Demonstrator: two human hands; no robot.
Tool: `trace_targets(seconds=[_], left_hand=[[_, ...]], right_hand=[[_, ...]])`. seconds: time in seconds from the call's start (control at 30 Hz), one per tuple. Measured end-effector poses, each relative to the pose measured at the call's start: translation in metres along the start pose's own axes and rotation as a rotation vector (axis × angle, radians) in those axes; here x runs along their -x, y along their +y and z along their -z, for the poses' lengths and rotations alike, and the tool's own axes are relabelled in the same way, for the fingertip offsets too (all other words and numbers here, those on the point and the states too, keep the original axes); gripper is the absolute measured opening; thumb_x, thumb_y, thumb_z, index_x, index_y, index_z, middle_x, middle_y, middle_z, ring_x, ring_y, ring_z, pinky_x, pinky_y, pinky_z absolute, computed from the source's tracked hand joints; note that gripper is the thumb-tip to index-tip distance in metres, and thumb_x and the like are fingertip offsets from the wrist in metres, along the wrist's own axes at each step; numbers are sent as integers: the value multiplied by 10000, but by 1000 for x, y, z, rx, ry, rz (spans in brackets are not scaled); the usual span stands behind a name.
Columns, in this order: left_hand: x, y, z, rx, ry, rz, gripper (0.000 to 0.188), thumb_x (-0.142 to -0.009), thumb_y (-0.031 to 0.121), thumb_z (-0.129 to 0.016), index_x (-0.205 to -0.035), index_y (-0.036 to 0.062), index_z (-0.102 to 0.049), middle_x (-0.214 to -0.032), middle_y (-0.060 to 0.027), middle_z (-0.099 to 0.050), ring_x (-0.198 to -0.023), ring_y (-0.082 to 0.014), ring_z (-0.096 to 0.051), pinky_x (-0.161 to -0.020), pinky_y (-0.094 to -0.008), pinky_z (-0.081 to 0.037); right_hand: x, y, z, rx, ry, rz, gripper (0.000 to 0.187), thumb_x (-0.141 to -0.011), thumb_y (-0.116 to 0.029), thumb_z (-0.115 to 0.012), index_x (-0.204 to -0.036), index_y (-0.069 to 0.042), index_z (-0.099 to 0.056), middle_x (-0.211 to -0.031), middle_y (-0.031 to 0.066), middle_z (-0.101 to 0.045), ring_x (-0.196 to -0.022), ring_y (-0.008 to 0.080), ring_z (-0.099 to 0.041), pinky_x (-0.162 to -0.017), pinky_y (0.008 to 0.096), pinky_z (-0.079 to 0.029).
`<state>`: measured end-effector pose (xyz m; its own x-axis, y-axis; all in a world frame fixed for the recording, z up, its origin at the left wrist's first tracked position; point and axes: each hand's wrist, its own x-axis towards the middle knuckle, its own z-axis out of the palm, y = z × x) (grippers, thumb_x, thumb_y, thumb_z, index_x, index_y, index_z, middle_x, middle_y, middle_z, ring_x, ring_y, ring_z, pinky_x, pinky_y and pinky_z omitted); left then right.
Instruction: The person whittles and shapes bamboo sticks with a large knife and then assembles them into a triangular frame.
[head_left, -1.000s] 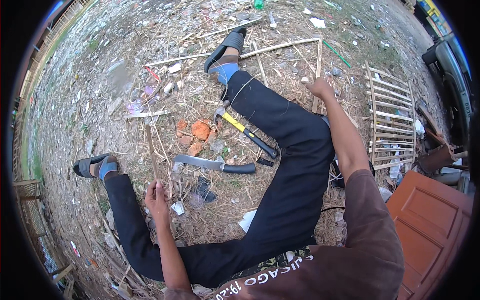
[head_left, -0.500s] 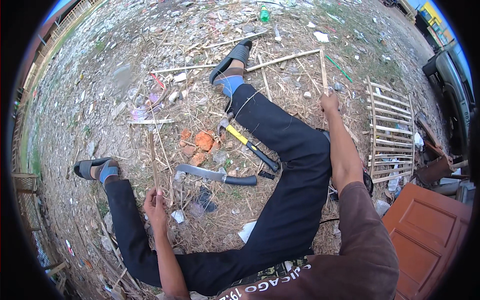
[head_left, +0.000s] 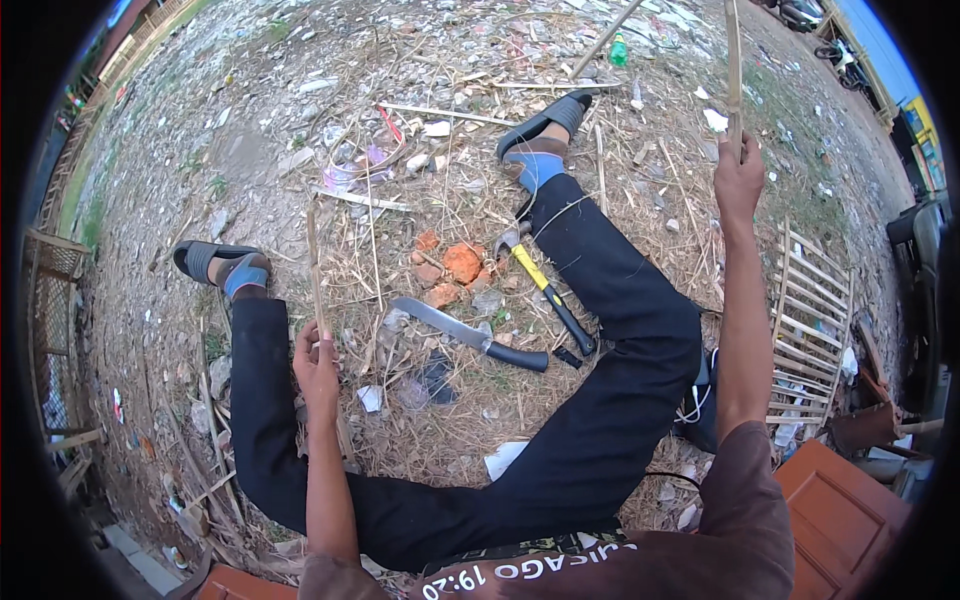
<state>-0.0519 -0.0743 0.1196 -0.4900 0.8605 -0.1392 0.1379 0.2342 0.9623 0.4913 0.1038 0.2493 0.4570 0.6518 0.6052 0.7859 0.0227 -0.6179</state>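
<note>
While I sit on the littered ground with my knees spread, my right hand (head_left: 740, 180) is stretched out ahead of me on the right, fingers clamped around the near end of a wooden strip (head_left: 734, 75) that points away from me and runs out past the upper edge of view. My left hand (head_left: 317, 375) is lower and nearer, beside my left leg, thumb and fingers together on a thin stick (head_left: 315, 260) that reaches forward; I cannot tell whether its far tip touches the ground. Just past that tip lies a pale slat (head_left: 360, 199). Between my legs, well apart from either hand, rests a machete (head_left: 440, 321) with a dark handle, and next to it, nearer my right leg, a claw hammer (head_left: 545, 290) with a yellow and black shaft. Orange brick pieces (head_left: 462, 263) lie just beyond the machete's blade. Out to the right, past my forearm, a slatted wooden frame (head_left: 808, 326) lies on the ground, with a reddish-brown panel (head_left: 845, 520) nearer my body. Beyond my right sandal (head_left: 560, 118) is a green bottle (head_left: 619, 50).
</note>
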Motion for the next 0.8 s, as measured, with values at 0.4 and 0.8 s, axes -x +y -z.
trace_targets(seconds=[0.4, 0.8], left_hand=[[-45, 78, 19, -416, 12, -769, 303, -851, 67, -713, -1140, -5, -656, -836, -45, -582, -647, -102, -500, -557, -247, -392], [-97, 49, -91, -718, -504, -892, 270, -857, 243, -688, -1114, 163, -702, -810, -101, -593, -711, -287, -614, -635, -391, -496]], right_hand=[[159, -77, -65, -700, -750, -621, 240, -925, -181, -638, -1086, -4, -618, -618, -63, -466, -446, 3, -359, -389, 203, -281], [266, -46, -123, -439, -1314, -505, 316, -846, -185, -687, -1087, 18, -669, -702, -1, -610, -570, 52, -494, -518, 260, -390]])
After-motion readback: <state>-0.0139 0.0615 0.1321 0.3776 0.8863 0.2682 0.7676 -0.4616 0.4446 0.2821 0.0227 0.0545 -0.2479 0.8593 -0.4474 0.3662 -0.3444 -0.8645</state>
